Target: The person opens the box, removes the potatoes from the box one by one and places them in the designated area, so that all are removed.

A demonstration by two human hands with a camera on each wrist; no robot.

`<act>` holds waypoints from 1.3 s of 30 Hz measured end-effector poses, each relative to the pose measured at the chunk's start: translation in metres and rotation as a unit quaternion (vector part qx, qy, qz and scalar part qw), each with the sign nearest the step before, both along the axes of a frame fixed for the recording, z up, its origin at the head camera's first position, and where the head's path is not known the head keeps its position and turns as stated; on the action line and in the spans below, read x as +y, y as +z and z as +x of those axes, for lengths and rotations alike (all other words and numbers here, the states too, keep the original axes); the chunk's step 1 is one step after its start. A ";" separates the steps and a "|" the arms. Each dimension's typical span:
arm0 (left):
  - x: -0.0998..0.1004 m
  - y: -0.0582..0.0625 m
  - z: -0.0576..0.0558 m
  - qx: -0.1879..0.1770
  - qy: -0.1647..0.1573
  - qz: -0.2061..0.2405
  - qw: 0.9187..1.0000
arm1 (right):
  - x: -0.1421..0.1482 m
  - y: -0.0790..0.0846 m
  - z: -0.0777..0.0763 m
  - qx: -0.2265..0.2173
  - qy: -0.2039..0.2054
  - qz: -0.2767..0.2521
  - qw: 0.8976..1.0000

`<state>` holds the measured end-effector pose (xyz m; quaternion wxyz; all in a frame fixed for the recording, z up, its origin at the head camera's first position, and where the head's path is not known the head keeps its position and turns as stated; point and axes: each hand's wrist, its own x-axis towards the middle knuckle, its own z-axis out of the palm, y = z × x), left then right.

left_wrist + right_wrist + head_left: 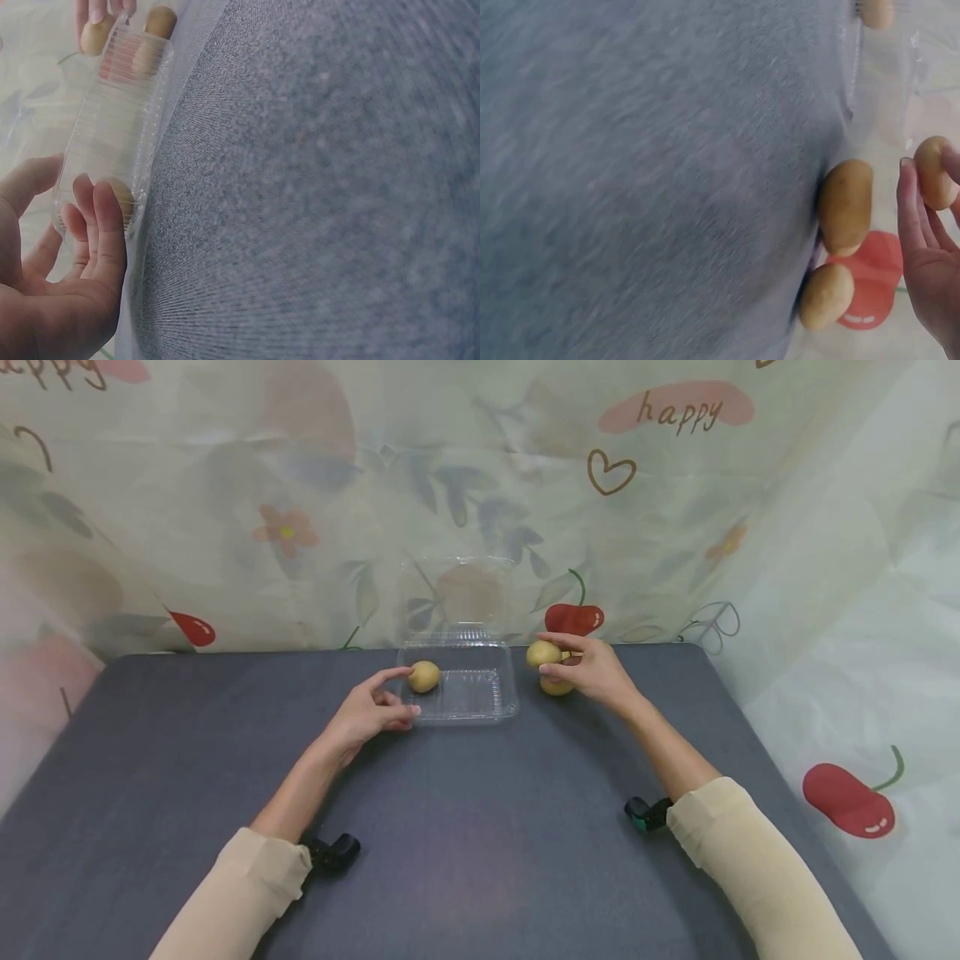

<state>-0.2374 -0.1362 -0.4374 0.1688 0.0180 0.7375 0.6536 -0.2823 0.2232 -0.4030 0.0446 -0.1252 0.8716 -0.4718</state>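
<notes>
A clear plastic clamshell box (514,697) stands at the back of the table, its lid (468,593) raised. One round yellow-brown potato (424,677) lies at its left end. My left hand (363,714) is at that end, index fingertip beside the potato and thumb at the front left corner; its other fingers are bent. Right of the box, my right hand (588,668) pinches a small potato (933,172) between thumb and fingers, held above the table. Beneath that hand, a larger potato (845,206) and a smaller potato (827,296) lie on the table.
A dark grey cloth covers the table (480,835). Just behind its back edge hangs a pale printed curtain (450,485), and another stretch runs along the right side. Black wrist cameras (335,852) sit below the sleeves.
</notes>
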 end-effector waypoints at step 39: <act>-0.001 -0.001 0.000 0.005 0.000 0.001 1.000 | 0.063 -0.021 0.013 0.025 -0.076 0.117 0.990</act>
